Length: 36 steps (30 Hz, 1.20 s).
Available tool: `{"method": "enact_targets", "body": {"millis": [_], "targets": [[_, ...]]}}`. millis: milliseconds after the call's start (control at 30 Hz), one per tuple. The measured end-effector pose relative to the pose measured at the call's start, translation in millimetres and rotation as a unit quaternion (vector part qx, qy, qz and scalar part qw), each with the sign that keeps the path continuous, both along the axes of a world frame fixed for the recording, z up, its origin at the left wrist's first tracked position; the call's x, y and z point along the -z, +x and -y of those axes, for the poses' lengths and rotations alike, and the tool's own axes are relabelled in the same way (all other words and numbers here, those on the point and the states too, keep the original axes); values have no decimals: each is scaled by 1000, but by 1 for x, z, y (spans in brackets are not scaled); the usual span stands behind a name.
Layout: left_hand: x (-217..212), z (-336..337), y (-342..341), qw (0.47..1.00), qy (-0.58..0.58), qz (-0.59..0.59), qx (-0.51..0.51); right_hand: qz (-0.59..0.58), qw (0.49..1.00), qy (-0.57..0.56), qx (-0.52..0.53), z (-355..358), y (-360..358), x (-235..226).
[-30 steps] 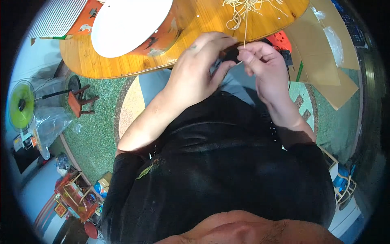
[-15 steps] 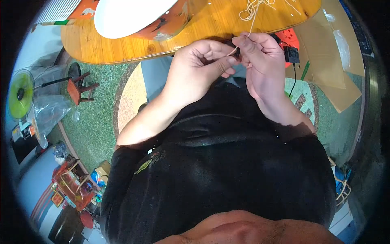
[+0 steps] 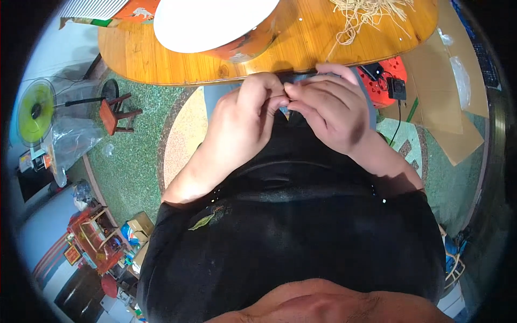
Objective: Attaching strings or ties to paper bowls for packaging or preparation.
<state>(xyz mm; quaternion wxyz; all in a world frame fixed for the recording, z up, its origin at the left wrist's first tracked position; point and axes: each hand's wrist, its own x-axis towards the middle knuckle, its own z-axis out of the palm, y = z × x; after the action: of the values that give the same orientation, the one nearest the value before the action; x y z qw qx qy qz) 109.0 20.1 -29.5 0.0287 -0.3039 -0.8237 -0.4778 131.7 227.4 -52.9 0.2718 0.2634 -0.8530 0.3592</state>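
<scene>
My left hand [image 3: 242,124] and my right hand [image 3: 328,110] meet just below the near edge of the wooden table [image 3: 161,59], over my lap in dark clothing. The fingertips of both hands pinch together on a small piece [image 3: 284,111] that is mostly hidden by the fingers. A pile of pale thin strands [image 3: 366,16] lies on the table above my right hand, with one strand trailing toward the table edge.
A large white round dish [image 3: 215,21] sits on the table on an orange base. A red box with a black plug [image 3: 385,86] and flat cardboard [image 3: 441,91] lie on the green floor at right. A small red stool [image 3: 116,113] and a green fan [image 3: 35,110] stand at left.
Both hands have dropped from the table edge toward my lap and closed tighter together. The thin strand that ran up from my fingers to the pile no longer shows.
</scene>
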Motion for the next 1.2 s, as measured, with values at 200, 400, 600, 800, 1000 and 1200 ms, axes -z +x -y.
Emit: {"method": "enact_targets", "body": {"millis": [200,400,600,800,1000,1200], "targets": [[-5,17,-1,999,2,-21,32,3,998,-42,-53,12,-6,-2],[-27,24,-8,991,-62,-100,70,104,989,-85,-67,19,0,-21],[-62,34,-39,955,-13,-296,-14,78,962,-260,-7,26,-11,-30],[-116,3,-55,981,-143,-128,-29,241,876,-418,9,44,-36,-22],[-119,2,-60,981,-191,5,-20,222,887,-405,0,52,-39,-20],[-129,-7,-64,974,-152,169,-18,222,885,-409,25,54,-43,-22]]}}
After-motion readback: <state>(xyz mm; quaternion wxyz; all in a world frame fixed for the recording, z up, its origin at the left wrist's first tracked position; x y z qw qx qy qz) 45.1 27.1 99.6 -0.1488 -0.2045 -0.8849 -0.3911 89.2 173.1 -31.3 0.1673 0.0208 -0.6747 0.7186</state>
